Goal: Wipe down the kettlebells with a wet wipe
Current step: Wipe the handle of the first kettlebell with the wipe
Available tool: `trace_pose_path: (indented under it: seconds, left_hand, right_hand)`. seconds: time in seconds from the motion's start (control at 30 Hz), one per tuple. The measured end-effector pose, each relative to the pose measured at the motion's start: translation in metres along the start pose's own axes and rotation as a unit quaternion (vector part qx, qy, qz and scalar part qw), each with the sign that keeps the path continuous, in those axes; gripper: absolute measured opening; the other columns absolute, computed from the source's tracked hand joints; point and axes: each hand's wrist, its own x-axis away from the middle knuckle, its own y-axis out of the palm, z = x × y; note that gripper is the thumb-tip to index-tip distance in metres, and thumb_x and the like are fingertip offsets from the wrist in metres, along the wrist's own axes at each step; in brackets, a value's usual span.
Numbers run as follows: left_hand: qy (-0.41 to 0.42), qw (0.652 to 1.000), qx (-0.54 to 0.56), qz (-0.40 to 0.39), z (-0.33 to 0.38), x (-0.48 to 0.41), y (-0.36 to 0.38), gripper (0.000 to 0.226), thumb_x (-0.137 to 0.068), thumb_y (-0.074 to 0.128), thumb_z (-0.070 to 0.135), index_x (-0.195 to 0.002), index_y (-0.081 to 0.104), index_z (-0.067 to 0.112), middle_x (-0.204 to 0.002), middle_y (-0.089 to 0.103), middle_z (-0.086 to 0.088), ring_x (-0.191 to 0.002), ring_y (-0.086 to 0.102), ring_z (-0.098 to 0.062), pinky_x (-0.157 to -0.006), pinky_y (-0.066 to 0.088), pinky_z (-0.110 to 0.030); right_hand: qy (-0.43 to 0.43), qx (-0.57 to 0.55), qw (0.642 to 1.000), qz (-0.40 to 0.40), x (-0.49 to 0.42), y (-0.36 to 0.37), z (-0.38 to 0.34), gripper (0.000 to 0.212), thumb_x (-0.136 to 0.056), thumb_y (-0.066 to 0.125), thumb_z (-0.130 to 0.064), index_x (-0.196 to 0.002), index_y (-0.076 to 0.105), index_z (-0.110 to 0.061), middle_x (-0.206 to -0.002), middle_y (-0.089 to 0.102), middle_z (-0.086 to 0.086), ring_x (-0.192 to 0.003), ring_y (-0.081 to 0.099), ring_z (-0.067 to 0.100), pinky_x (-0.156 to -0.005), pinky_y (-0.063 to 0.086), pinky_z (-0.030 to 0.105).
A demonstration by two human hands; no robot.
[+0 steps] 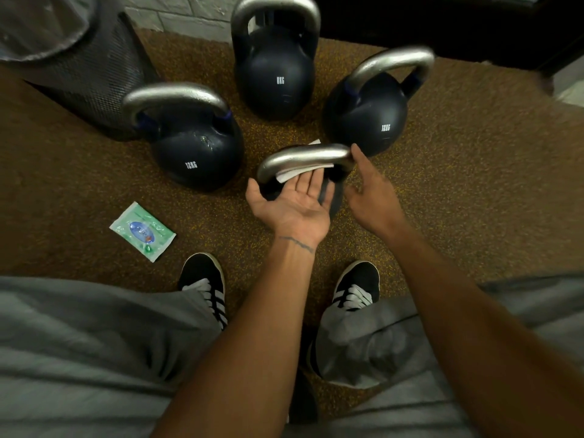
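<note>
Resting on the flat, upturned fingers of the left hand (294,203), the wet wipe (292,173) sits under the nearest kettlebell's (303,158) handle. The right hand (369,191), loosely spread, touches the handle's right end. Three more kettlebells (196,153) (275,77) (366,118) crowd just beyond both hands; a wipe packet (142,230) lies on the floor (458,184) left of them.

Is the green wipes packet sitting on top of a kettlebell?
No, the wipes packet lies flat on the floor, near the left shoe.

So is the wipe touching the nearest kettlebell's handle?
Touching. The head view shows the wipe draped over the handle, white showing on both sides.
</note>
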Motion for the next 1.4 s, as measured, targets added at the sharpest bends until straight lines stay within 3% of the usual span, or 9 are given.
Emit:
trace_pose_path:
  seconds: [0.2, 0.4, 0.53, 0.73, 0.9, 0.97, 1.03, 1.17, 1.4]
  left_hand:
    - [0.025, 0.999, -0.027, 0.001, 0.003, -0.005, -0.004, 0.093, -0.088, 0.031, 0.081, -0.138, 0.060, 0.008, -0.138, 0.064, -0.014, -0.132, 0.057, -0.026, -0.115, 0.035, -0.044]
    - [0.039, 0.998, -0.032, 0.022, 0.004, -0.010, 0.001, 0.097, -0.088, 0.035, 0.083, -0.143, 0.055, 0.006, -0.144, 0.059, -0.017, -0.134, 0.055, -0.028, -0.118, 0.034, -0.043]
    - [0.061, 0.994, -0.077, 0.054, -0.002, 0.004, -0.001, 0.093, -0.091, 0.032, 0.081, -0.149, 0.049, 0.010, -0.147, 0.057, -0.012, -0.134, 0.056, -0.023, -0.118, 0.033, -0.041]
    - [0.075, 0.988, -0.110, 0.073, -0.005, 0.019, 0.037, 0.087, -0.096, 0.026, 0.078, -0.163, 0.019, 0.022, -0.168, 0.024, -0.006, -0.152, 0.029, -0.019, -0.126, 0.010, -0.044]
    - [0.122, 0.937, -0.310, 0.105, -0.018, 0.029, 0.044, 0.075, -0.102, 0.028, 0.067, -0.163, 0.015, 0.025, -0.161, 0.035, -0.009, -0.144, 0.040, -0.025, -0.111, 0.029, -0.036]
    - [0.127, 0.884, -0.442, 0.080, -0.023, 0.028, 0.038, 0.082, -0.100, 0.020, 0.073, -0.164, 0.001, 0.027, -0.167, 0.024, -0.010, -0.148, 0.034, -0.030, -0.117, 0.032, -0.045]
    - [0.154, 0.794, -0.583, 0.078, -0.028, 0.023, 0.032, 0.083, -0.098, 0.011, 0.074, -0.163, -0.006, 0.026, -0.169, 0.015, -0.011, -0.149, 0.030, -0.033, -0.117, 0.033, -0.055]
    - [0.171, 0.653, -0.734, 0.079, -0.027, 0.022, 0.027, 0.087, -0.098, 0.008, 0.074, -0.163, -0.007, 0.019, -0.167, 0.019, -0.017, -0.147, 0.030, -0.034, -0.115, 0.031, -0.056]
    - [0.269, 0.347, -0.898, 0.038, 0.008, 0.014, 0.009, 0.075, -0.104, 0.040, 0.048, -0.162, 0.013, 0.009, -0.158, 0.037, -0.017, -0.139, 0.041, -0.035, -0.106, 0.039, -0.055]
  right_hand:
    - [0.000, 0.016, 1.000, 0.003, 0.000, 0.000, 0.002, 0.075, -0.097, 0.059, -0.015, -0.161, 0.021, -0.025, -0.162, 0.037, 0.002, -0.122, 0.061, 0.035, -0.111, 0.044, 0.043]
    - [0.014, 0.003, 1.000, -0.005, -0.001, 0.001, 0.002, 0.077, -0.097, 0.058, -0.018, -0.161, 0.017, -0.032, -0.162, 0.035, 0.000, -0.099, 0.045, 0.014, -0.103, 0.049, 0.055]
    - [0.006, 0.008, 1.000, -0.005, 0.000, 0.000, 0.001, 0.076, -0.097, 0.059, -0.017, -0.161, 0.019, -0.029, -0.162, 0.036, 0.002, -0.109, 0.062, 0.029, -0.106, 0.047, 0.053]
    - [0.001, 0.027, 1.000, -0.003, 0.000, 0.001, 0.000, 0.077, -0.097, 0.059, -0.018, -0.162, 0.020, -0.026, -0.163, 0.034, 0.003, -0.123, 0.060, 0.035, -0.112, 0.041, 0.044]
    - [0.002, 0.034, 0.999, -0.002, 0.000, 0.000, -0.001, 0.076, -0.099, 0.061, -0.021, -0.161, 0.018, -0.026, -0.163, 0.034, 0.002, -0.132, 0.054, 0.030, -0.113, 0.036, 0.039]
    - [-0.009, 0.033, 0.999, -0.003, 0.003, -0.001, -0.003, 0.076, -0.100, 0.062, -0.026, -0.161, 0.018, -0.023, -0.163, 0.035, 0.002, -0.139, 0.048, 0.026, -0.114, 0.034, 0.037]
    - [-0.021, 0.035, 0.999, -0.001, 0.005, -0.004, -0.005, 0.077, -0.100, 0.062, -0.030, -0.161, 0.018, -0.019, -0.162, 0.036, 0.005, -0.143, 0.044, 0.026, -0.114, 0.035, 0.038]
    - [-0.026, 0.035, 0.999, 0.001, 0.005, -0.003, -0.005, 0.075, -0.101, 0.060, -0.033, -0.161, 0.019, -0.019, -0.159, 0.042, 0.009, -0.137, 0.051, 0.030, -0.110, 0.043, 0.044]
    - [0.005, 0.024, 1.000, -0.003, 0.004, -0.002, -0.007, 0.076, -0.100, 0.061, -0.025, -0.162, 0.017, -0.024, -0.160, 0.039, 0.004, -0.134, 0.053, 0.027, -0.112, 0.037, 0.038]
